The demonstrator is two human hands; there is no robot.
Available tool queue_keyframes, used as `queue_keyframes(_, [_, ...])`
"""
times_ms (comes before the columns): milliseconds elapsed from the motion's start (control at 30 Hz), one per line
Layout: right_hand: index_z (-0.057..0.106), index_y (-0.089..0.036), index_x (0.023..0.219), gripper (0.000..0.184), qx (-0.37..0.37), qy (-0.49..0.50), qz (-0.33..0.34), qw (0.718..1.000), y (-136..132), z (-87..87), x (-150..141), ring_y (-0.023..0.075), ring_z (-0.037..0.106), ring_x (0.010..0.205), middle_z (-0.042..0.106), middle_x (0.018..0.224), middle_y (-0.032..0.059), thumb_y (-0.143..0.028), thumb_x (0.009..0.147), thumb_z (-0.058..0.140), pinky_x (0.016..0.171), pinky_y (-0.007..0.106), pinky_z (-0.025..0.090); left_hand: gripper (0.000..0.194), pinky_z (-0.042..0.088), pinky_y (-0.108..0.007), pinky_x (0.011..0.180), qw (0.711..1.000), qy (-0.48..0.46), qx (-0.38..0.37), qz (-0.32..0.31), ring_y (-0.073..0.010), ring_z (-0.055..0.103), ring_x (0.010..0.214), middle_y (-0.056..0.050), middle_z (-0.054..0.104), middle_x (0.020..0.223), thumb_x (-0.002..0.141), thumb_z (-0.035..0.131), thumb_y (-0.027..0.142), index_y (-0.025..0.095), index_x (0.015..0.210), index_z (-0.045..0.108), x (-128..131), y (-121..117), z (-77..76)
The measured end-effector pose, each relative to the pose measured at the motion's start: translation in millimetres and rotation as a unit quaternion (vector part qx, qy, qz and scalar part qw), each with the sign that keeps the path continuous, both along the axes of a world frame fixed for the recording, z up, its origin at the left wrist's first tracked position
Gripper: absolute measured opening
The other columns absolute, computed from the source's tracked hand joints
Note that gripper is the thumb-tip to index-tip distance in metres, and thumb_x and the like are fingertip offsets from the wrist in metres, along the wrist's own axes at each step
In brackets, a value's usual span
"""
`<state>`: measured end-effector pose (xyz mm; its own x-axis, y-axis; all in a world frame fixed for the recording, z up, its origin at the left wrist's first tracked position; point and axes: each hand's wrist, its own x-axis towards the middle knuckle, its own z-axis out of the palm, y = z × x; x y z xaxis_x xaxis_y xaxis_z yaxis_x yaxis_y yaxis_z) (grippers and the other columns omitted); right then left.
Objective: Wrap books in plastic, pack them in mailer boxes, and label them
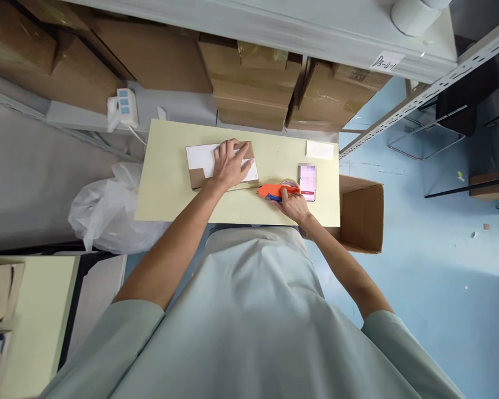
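A flat white and brown cardboard box (199, 158) lies on the pale yellow table, left of its middle. On top of it rests my left hand (229, 163), open, the fingers partly bent and spread over the surface. My right hand (293, 205) is shut on an orange tape dispenser (270, 191) with a blue part along its lower side. Its front end points left at the box's near right corner, where a strip of tape seems to run along the near edge. A lit phone (307, 182) lies just right of the dispenser.
A white slip (319, 149) is at the back right of the table (166, 183). Behind stand cardboard boxes (249, 83) under a metal shelf (274, 22). An open carton (361, 216) is by the right edge, a plastic bag (112, 210) and power strip (127, 108) to the left.
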<state>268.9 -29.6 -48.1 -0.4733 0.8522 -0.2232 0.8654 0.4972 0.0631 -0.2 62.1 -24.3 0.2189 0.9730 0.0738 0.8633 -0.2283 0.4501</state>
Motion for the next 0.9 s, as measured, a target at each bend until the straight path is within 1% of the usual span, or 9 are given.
queue_keyframes(100, [0.044, 0.0, 0.14, 0.061, -0.014, 0.008, -0.036, 0.999, -2, -7.7, -8, 0.0353, 0.074, 0.089, 0.078, 0.098, 0.0253, -0.053, 0.116, 0.025, 0.075, 0.037, 0.052, 0.071, 0.013, -0.071, 0.132, 1.0, 0.0, 0.012, -0.014, -0.0437, 0.012, 0.167, -0.017, 0.025, 0.18, 0.103, 0.051, 0.051, 0.021, 0.167, 0.042, -3, 5, -7.1])
queue_keyframes(200, [0.046, 0.001, 0.14, 0.064, -0.005, 0.027, -0.059, 0.998, -7, -13.0, -15, 0.0338, 0.074, 0.09, 0.078, 0.1, 0.0252, -0.055, 0.116, 0.027, 0.077, 0.037, 0.052, 0.073, 0.009, -0.071, 0.133, 1.0, -0.001, 0.011, -0.024, -0.0419, 0.009, 0.169, -0.015, 0.025, 0.18, 0.102, 0.05, 0.053, 0.022, 0.168, 0.041, -3, 6, -11.0])
queue_keyframes(333, [0.05, 0.001, 0.137, 0.064, 0.015, 0.051, -0.078, 0.996, -12, -21.8, -22, 0.0314, 0.074, 0.085, 0.078, 0.096, 0.0242, -0.057, 0.116, 0.031, 0.075, 0.035, 0.051, 0.071, 0.008, -0.069, 0.134, 0.999, -0.006, 0.019, -0.029, -0.0409, 0.014, 0.168, -0.015, 0.031, 0.178, 0.104, 0.046, 0.052, 0.02, 0.168, 0.043, -2, 5, -10.2])
queue_keyframes(467, [0.05, -0.002, 0.135, 0.06, 0.023, 0.047, -0.088, 0.995, -13, -28.1, -27, 0.0309, 0.074, 0.085, 0.078, 0.094, 0.0216, -0.056, 0.116, 0.033, 0.074, 0.035, 0.052, 0.07, 0.008, -0.068, 0.135, 0.999, -0.01, 0.022, -0.037, -0.0406, 0.019, 0.167, -0.018, 0.036, 0.175, 0.105, 0.045, 0.051, 0.019, 0.167, 0.043, -2, 4, -5.5])
queue_keyframes(600, [0.049, -0.003, 0.136, 0.056, 0.018, 0.035, -0.08, 0.996, -16, -28.8, -31, 0.0304, 0.075, 0.085, 0.078, 0.096, 0.0212, -0.053, 0.117, 0.032, 0.073, 0.034, 0.052, 0.074, 0.01, -0.064, 0.136, 0.998, -0.001, 0.013, -0.069, -0.0391, 0.027, 0.164, -0.022, 0.041, 0.17, 0.105, 0.045, 0.05, 0.012, 0.168, 0.038, -3, 6, -1.1])
queue_keyframes(667, [0.05, -0.002, 0.134, 0.054, 0.015, 0.031, -0.069, 0.997, -19, -28.6, -33, 0.0298, 0.075, 0.085, 0.077, 0.095, 0.0211, -0.051, 0.117, 0.031, 0.074, 0.035, 0.052, 0.075, 0.011, -0.061, 0.137, 0.997, 0.003, 0.008, -0.083, -0.0379, 0.031, 0.163, -0.024, 0.044, 0.167, 0.106, 0.042, 0.049, 0.008, 0.169, 0.035, -2, 7, -0.6])
queue_keyframes(800, [0.051, -0.001, 0.132, 0.052, 0.006, 0.022, -0.058, 0.998, -24, -27.9, -38, 0.0285, 0.075, 0.083, 0.076, 0.094, 0.0215, -0.047, 0.117, 0.031, 0.073, 0.035, 0.052, 0.072, 0.011, -0.057, 0.138, 0.998, 0.004, 0.005, -0.063, -0.0353, 0.036, 0.16, -0.025, 0.047, 0.164, 0.109, 0.033, 0.048, 0.005, 0.167, 0.036, -1, 5, -3.2])
queue_keyframes(900, [0.05, 0.001, 0.136, 0.051, -0.018, 0.021, -0.034, 0.999, -24, -25.2, -38, 0.0293, 0.075, 0.088, 0.076, 0.1, 0.0247, -0.042, 0.118, 0.032, 0.074, 0.036, 0.052, 0.07, 0.011, -0.055, 0.138, 0.999, 0.004, -0.004, -0.051, -0.0336, 0.039, 0.159, -0.024, 0.05, 0.161, 0.11, 0.029, 0.049, 0.006, 0.164, 0.04, -3, 3, -4.3])
